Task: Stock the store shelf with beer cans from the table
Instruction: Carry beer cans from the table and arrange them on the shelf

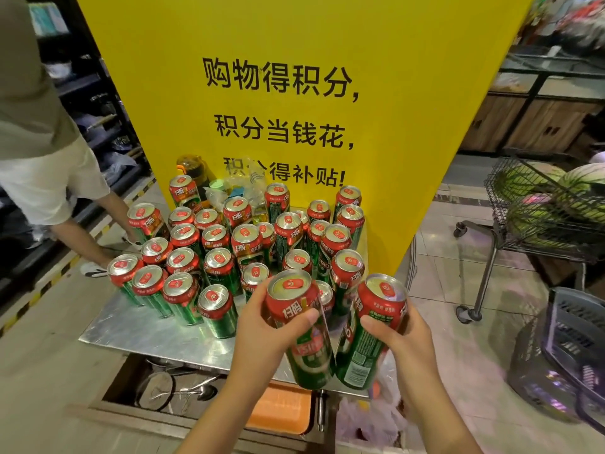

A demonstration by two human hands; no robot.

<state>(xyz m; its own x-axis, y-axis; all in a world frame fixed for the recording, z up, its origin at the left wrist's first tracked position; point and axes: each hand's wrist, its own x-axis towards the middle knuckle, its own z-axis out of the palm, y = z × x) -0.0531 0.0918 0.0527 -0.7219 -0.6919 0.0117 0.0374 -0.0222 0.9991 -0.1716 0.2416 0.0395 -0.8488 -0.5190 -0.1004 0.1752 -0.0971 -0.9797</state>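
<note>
Two cans are in my hands at this moment, one per hand, both lifted clear of the tabletop. Starting at far left, a second person (49, 178) in pale shorts stands beside the dark store shelving (88, 103), one white shoe (93, 269) on the floor near a yellow-and-black hazard stripe (39, 291). Next comes the metal table (137, 329), its bare near-left part reflecting light; the standing beer cans (216, 257), red-topped with green bodies, crowd its middle and rear, upright and packed close together. Behind them rises a yellow sign (294, 44) with black Chinese characters, and an amber-lidded bottle (193, 167) plus some clear plastic wrap (248, 185) sit at its base. My left hand (262, 326) grips the left can (302, 329) around its upper body, thumb across the red band, can tilted with its top toward the sign. Just beside it, nearly touching at the lower ends, the right can (366, 335) is gripped by my right hand (402, 339), fingers wrapped behind, thumb on the green label. Below the table edge I see an orange tray (281, 409). At far right, a wire cart (537, 217) holds watermelons (582, 185), and a grey basket (569, 352) sits on the tiled floor.
</note>
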